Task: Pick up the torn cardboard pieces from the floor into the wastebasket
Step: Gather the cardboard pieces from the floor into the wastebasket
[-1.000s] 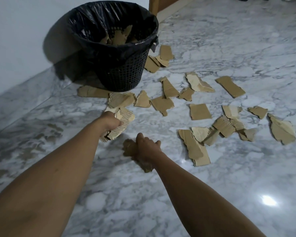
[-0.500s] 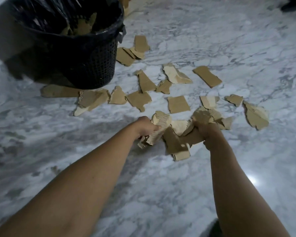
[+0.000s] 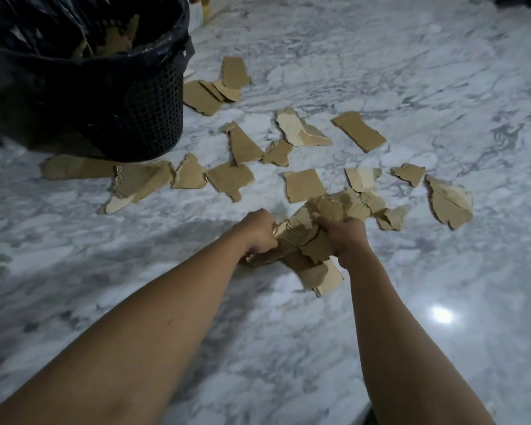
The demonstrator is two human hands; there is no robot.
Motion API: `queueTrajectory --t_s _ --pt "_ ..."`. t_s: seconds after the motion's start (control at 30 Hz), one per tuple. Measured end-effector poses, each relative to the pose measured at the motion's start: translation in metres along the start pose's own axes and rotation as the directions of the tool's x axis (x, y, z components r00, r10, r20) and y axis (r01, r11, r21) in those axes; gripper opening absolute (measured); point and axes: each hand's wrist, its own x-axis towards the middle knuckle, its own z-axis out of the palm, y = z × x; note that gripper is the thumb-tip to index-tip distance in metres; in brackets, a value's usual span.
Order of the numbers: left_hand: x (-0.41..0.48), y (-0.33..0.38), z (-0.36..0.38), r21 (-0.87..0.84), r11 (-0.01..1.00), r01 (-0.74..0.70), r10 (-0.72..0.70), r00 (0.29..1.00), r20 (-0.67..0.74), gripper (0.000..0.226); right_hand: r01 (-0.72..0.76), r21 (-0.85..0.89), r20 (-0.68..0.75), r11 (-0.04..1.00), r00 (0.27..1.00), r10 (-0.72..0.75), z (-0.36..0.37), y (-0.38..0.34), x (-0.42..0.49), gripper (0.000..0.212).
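Both hands hold one bunch of torn brown cardboard pieces (image 3: 311,240) just above the marble floor. My left hand (image 3: 258,230) is closed on its left side, my right hand (image 3: 345,237) on its right side. Several more torn pieces (image 3: 230,179) lie scattered on the floor beyond my hands, some close to the wastebasket. The black mesh wastebasket (image 3: 141,111), lined with a black bag, stands at the upper left with cardboard scraps inside.
The floor is grey-white marble (image 3: 411,72). A bright light reflection (image 3: 441,314) shows at the lower right. A wooden door frame base (image 3: 204,7) is behind the basket. One large piece (image 3: 449,204) lies at the far right.
My hands have come together and gathered the pile of pieces into one bunch. The view has shifted so the basket sits further to the upper left.
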Motion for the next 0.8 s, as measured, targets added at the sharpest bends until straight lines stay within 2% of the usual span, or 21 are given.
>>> queueTrajectory --t_s 0.1,0.17,0.23,0.3,0.37,0.43,0.47,0.53,0.6,0.63,0.7,0.8 --pt "-0.002 -0.014 -0.013 -0.199 0.979 0.051 -0.046 0.999 0.027 0.032 0.073 0.122 0.017 0.99 0.997 -0.076 -0.015 -0.004 0.003 0.048" --pt "-0.003 -0.026 -0.022 -0.33 0.937 0.115 -0.092 0.992 0.084 0.034 0.039 0.153 0.073 0.987 0.996 -0.05 -0.025 -0.004 0.007 0.05" --pt "-0.006 -0.037 -0.03 -0.507 0.84 0.192 -0.122 0.978 0.169 0.038 -0.002 0.185 0.122 0.983 0.992 -0.021 -0.035 0.0 0.011 0.055" --pt "-0.01 -0.048 -0.038 -0.568 0.783 0.253 -0.152 0.964 0.219 0.05 -0.042 0.18 0.169 0.983 0.986 0.012 -0.044 0.003 0.012 0.064" --pt "-0.018 -0.055 -0.046 -0.62 0.727 0.295 -0.158 0.951 0.267 0.039 -0.071 0.052 0.225 0.996 0.973 0.058 -0.045 0.007 0.009 0.07" --pt "-0.024 -0.062 -0.054 -0.664 0.672 0.33 -0.161 0.939 0.304 0.022 -0.065 -0.135 0.28 0.989 0.955 0.101 -0.033 0.01 0.002 0.061" --pt "-0.025 -0.067 -0.058 -0.676 0.657 0.334 -0.167 0.939 0.302 0.021 -0.045 -0.242 0.273 0.969 0.955 0.112 -0.022 0.011 -0.003 0.059" --pt "-0.028 -0.079 -0.062 -0.704 0.633 0.323 -0.2 0.946 0.255 0.024 0.028 -0.49 0.197 0.871 0.977 0.079 0.007 0.019 -0.01 0.066" --pt "-0.031 -0.089 -0.065 -0.725 0.624 0.29 -0.229 0.956 0.185 0.024 0.09 -0.695 0.101 0.714 0.995 -0.027 0.035 0.024 -0.021 0.066" --pt "-0.034 -0.093 -0.068 -0.73 0.629 0.268 -0.252 0.958 0.134 0.024 0.097 -0.716 0.08 0.691 0.995 -0.058 0.046 0.025 -0.027 0.063" --pt "-0.036 -0.106 -0.073 -0.724 0.648 0.238 -0.318 0.948 0.028 0.027 0.123 -0.662 0.115 0.74 0.991 -0.062 0.062 0.025 -0.036 0.057" --pt "-0.038 -0.13 -0.086 -0.697 0.693 0.187 -0.404 0.901 -0.159 0.063 0.23 -0.608 0.207 0.76 0.97 -0.128 0.08 0.018 -0.044 0.051"
